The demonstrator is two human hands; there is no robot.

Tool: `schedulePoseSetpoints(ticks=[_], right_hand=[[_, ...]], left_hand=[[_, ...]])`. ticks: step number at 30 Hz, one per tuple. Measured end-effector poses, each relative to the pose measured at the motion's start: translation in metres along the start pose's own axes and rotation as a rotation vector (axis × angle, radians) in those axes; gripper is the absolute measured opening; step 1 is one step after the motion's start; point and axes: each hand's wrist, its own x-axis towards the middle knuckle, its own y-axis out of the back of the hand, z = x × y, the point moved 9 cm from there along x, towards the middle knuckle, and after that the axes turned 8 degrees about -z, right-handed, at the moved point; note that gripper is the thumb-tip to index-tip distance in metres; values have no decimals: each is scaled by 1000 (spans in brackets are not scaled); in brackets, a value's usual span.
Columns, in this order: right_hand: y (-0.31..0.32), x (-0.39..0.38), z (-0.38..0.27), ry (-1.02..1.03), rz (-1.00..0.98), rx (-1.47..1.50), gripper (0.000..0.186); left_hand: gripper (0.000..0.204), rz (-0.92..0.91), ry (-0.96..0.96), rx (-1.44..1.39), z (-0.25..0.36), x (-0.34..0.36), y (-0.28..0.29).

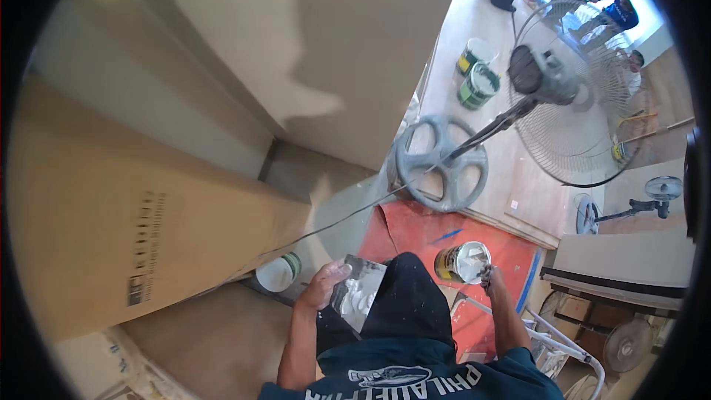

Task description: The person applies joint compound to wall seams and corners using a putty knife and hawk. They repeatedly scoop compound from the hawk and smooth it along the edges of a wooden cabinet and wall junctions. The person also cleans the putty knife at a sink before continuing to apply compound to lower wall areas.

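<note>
Head view: left hand [320, 288], lower centre, grip clenched on a thin rectangular plate [369, 270] smeared with thick, lumpy white paste [359, 298]. Right hand [495, 280], lower right of centre, grasping a small tool [486, 275] at the round bucket's [447, 264] rim; tip shape unclear. Bare red sheet [401, 227] between bucket and spoked grey fan base [405, 159]. Smooth cardboard box [81, 215] walls off left.
</note>
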Motion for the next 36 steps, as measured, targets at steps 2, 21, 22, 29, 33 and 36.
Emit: schedulePoseSetpoints(ticks=[2,21,22,29,33,36], right_hand=[[6,25,15,75,88,61,23],[70,200,29,771,352,-637,51],[71,191,33,829,445,-720,55],[130,228,92,490,409,-1047,62],[169,245,119,286,310,-1142,66],[178,231,82,230,448,-1308,63]], left_hand=[[34,-105,140,-93,-69,34,47],[47,773,-841,-623,-253,-32,373],[46,780,-861,-662,-250,-28,367],[45,564,-860,-781,-187,4,313],[45,474,-549,-405,-143,48,264],[49,409,-376,-314,-92,69,219]])
